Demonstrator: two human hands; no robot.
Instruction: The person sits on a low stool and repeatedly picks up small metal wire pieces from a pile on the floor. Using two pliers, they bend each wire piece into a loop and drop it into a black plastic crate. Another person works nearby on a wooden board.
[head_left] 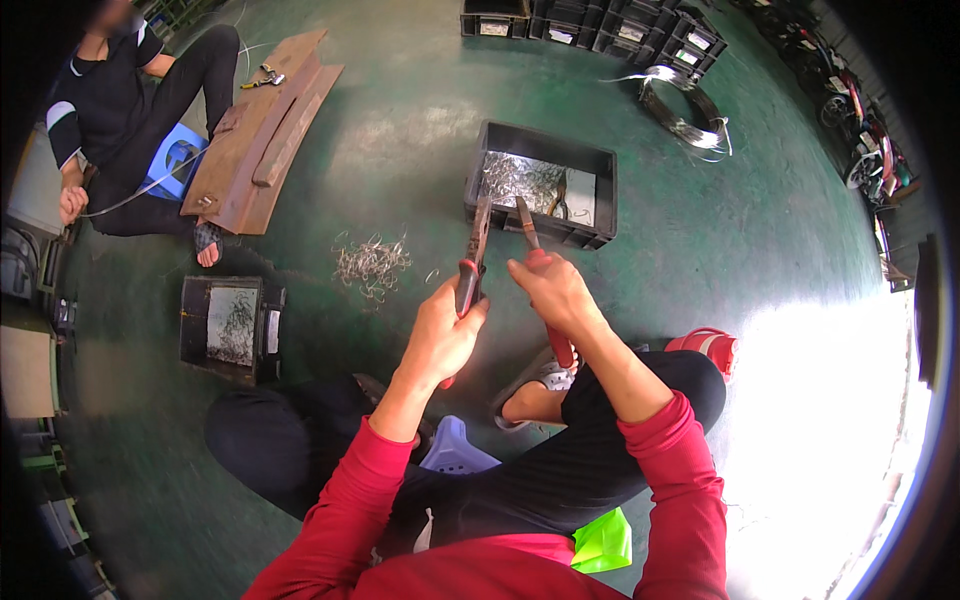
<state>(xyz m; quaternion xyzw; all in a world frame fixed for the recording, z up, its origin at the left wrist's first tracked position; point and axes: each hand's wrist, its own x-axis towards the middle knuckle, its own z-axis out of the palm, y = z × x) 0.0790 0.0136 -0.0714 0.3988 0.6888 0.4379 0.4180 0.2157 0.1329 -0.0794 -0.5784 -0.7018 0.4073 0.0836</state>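
My left hand (440,338) is closed round the red-and-black handles of a pair of pliers (479,240), jaws pointing away from me. A second pair of red-handled pliers (529,226) is gripped in my right hand (560,292), its jaws to the right of the first. Both tips reach the near edge of a black plastic crate (606,190). Inside it lie many small bent wire pieces (512,175) and another pair of pliers (559,196). Whether either jaw holds a wire is too small to tell. Left of my hands, a loose heap of bent wires (372,264) rests on the floor.
Another black crate (190,320) with wire pieces stands at the left. A coil of wire (690,110) and stacked black crates (600,30) are farther off. At far left a person (115,110) holds a wire beside a rusty metal bench (265,150). A red container (706,347) stands by my right knee.
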